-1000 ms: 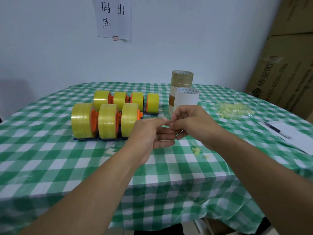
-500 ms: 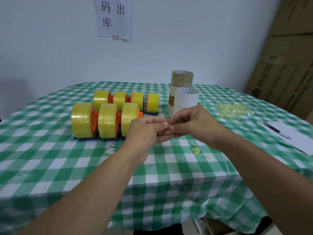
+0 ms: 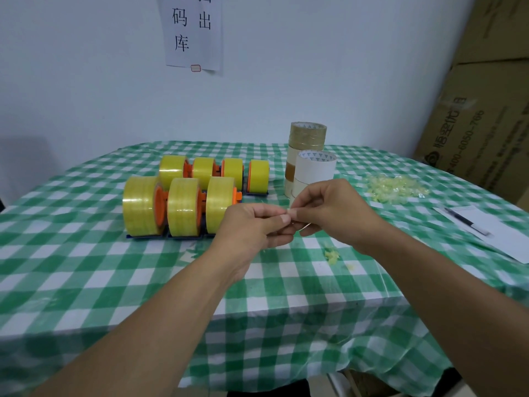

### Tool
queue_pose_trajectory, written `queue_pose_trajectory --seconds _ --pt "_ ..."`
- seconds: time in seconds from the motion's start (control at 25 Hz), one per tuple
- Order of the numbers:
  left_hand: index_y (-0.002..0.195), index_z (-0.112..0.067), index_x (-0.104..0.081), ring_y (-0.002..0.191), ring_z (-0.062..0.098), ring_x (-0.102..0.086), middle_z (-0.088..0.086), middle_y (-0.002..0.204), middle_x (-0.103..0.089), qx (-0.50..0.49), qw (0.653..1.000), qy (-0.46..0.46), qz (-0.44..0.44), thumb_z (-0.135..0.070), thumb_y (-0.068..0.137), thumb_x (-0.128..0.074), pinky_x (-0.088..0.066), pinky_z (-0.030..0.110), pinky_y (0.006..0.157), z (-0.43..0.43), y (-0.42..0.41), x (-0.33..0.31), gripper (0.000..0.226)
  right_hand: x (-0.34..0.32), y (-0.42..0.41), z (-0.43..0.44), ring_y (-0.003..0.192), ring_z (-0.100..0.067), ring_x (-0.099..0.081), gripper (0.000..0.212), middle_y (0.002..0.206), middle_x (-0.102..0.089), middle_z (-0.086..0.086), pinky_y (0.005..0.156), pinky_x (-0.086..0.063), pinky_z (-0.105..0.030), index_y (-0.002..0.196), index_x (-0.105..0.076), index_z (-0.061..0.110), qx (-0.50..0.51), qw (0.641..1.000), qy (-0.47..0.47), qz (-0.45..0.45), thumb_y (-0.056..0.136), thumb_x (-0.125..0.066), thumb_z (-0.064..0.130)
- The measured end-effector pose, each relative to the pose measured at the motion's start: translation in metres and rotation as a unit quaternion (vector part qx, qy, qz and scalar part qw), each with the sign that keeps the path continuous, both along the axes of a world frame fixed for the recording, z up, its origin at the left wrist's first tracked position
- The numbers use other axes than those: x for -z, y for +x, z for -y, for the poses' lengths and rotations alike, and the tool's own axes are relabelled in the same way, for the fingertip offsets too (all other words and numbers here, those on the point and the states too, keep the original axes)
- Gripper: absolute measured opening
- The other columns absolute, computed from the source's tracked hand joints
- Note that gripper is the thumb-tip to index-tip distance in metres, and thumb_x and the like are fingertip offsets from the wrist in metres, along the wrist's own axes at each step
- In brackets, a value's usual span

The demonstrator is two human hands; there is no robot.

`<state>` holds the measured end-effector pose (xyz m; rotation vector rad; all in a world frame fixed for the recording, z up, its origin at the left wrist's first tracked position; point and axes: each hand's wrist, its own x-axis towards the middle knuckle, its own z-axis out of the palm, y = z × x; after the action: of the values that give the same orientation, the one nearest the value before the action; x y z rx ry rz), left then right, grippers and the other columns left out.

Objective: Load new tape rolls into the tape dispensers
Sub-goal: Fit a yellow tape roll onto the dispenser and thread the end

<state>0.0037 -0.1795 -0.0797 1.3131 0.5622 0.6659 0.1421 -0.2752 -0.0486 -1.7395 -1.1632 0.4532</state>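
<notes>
On the table (image 3: 86, 267), seven yellow rolls (image 3: 183, 207) sit mounted on orange dispensers (image 3: 160, 207), left of centre. A stack (image 3: 315, 170) of spare rolls stands behind the hands. The left hand (image 3: 252, 227) and right hand (image 3: 329, 210) meet fingertip to fingertip, both pinching a tiny scrap (image 3: 304, 226), probably tape but too small to be sure. It is best peeled off one finger at a time and dropped on the pile (image 3: 395, 186) before touching a fresh roll.

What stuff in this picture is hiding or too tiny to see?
All in the head view:
The tiny bit pinched by the left hand and right hand: too small, covered by fingertips.
The paper sign: top characters cut off by the upper edge.
The tape stack: its bottom hidden behind the right hand.
The cardboard box: cut off by the right edge.
</notes>
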Motion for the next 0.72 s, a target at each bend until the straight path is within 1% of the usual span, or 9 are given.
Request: queue_pose_trajectory --seconds 0.08,0.16,0.2,0.28,0.36,0.44,0.52,0.64,0.72 --pt "0.095 0.002 -0.074 0.075 0.022 -0.074 0.016 0.083 -0.076 0.006 1.0 0.003 0.001 0.0 0.093 -0.064 -0.062 0.03 0.068 -0.001 0.001 0.0 0.01 0.0 -0.001 -0.001 0.068 -0.02 -0.072 0.009 0.079 -0.074 -0.019 0.072 -0.063 -0.041 0.09 -0.069 -0.004 -0.001 1.0 0.012 0.015 0.089 -0.073 0.004" --pt "0.091 -0.005 -0.076 0.073 0.019 -0.07 0.009 0.076 -0.073 0.005 1.0 0.008 0.008 -0.004 0.096 -0.061 -0.062 0.03 0.07 -0.002 0.004 -0.001 0.016 0.002 -0.003 -0.004 0.066 -0.017 -0.069 0.007 0.078 -0.073 -0.018 0.069 -0.063 -0.041 0.09 -0.071 -0.002 0.004 0.999 0.041 0.027 0.09 -0.072 0.005" --pt "0.09 -0.006 -0.076 0.073 0.018 -0.068 0.008 0.075 -0.072 0.004 1.0 0.009 0.012 -0.004 0.097 -0.06 -0.062 0.031 0.072 -0.003 0.005 -0.002 0.017 0.004 -0.004 -0.006 0.066 -0.015 -0.068 0.005 0.077 -0.073 -0.015 0.067 -0.063 -0.038 0.09 -0.072 0.001 0.005 0.998 0.054 0.042 0.091 -0.072 0.006" --pt "0.094 -0.002 -0.074 0.073 0.019 -0.066 0.01 0.077 -0.07 0.002 1.0 -0.004 0.024 -0.005 0.098 -0.059 -0.062 0.031 0.072 -0.005 0.006 -0.004 0.016 0.006 -0.006 -0.008 0.07 -0.013 -0.069 0.005 0.079 -0.073 -0.009 0.065 -0.062 -0.032 0.09 -0.076 0.007 -0.005 0.995 0.062 0.082 0.092 -0.071 0.008" --pt "0.101 0.004 -0.072 0.075 0.019 -0.068 0.014 0.083 -0.071 0.006 0.998 -0.048 0.037 -0.005 0.096 -0.061 -0.062 0.029 0.07 -0.008 0.005 -0.006 0.014 0.005 -0.007 -0.008 0.072 -0.014 -0.069 0.005 0.081 -0.073 -0.007 0.067 -0.062 -0.029 0.092 -0.077 0.012 -0.019 0.993 0.059 0.097 0.09 -0.074 0.009" --pt "0.106 0.006 -0.071 0.079 0.019 -0.07 0.015 0.09 -0.073 0.037 0.992 -0.113 0.052 -0.004 0.095 -0.062 -0.062 0.029 0.071 -0.01 0.003 -0.009 0.017 0.003 -0.006 -0.006 0.068 -0.02 -0.066 0.008 0.079 -0.072 -0.007 0.067 -0.062 -0.036 0.089 -0.077 0.015 -0.016 0.992 0.08 0.096 0.086 -0.079 0.008" --pt "0.107 0.005 -0.07 0.079 0.019 -0.071 0.014 0.09 -0.074 0.071 0.982 -0.167 0.061 -0.003 0.095 -0.062 -0.063 0.03 0.071 -0.01 0.001 -0.013 0.017 0.002 -0.005 -0.005 0.072 -0.026 -0.066 0.007 0.082 -0.07 -0.006 0.066 -0.06 -0.042 0.086 -0.077 0.013 -0.014 0.989 0.103 0.109 0.084 -0.079 0.006" --pt "0.105 0.003 -0.07 0.075 0.016 -0.069 0.012 0.085 -0.071 0.088 0.971 -0.213 0.058 -0.006 0.092 -0.066 -0.062 0.031 0.064 -0.01 0.002 -0.016 0.016 0.004 -0.003 -0.005 0.077 -0.022 -0.066 0.008 0.086 -0.07 -0.006 0.065 -0.059 -0.042 0.083 -0.076 0.012 -0.013 0.984 0.13 0.123 0.086 -0.077 0.004" --pt "0.105 0.001 -0.071 0.073 0.013 -0.068 0.01 0.081 -0.069 0.095 0.968 -0.227 0.052 -0.011 0.088 -0.07 -0.061 0.028 0.059 -0.01 0.003 -0.016 0.02 0.004 -0.001 -0.004 0.076 -0.019 -0.063 0.01 0.086 -0.069 -0.007 0.068 -0.058 -0.038 0.082 -0.076 0.013 -0.012 0.983 0.146 0.113 0.086 -0.077 0.004"
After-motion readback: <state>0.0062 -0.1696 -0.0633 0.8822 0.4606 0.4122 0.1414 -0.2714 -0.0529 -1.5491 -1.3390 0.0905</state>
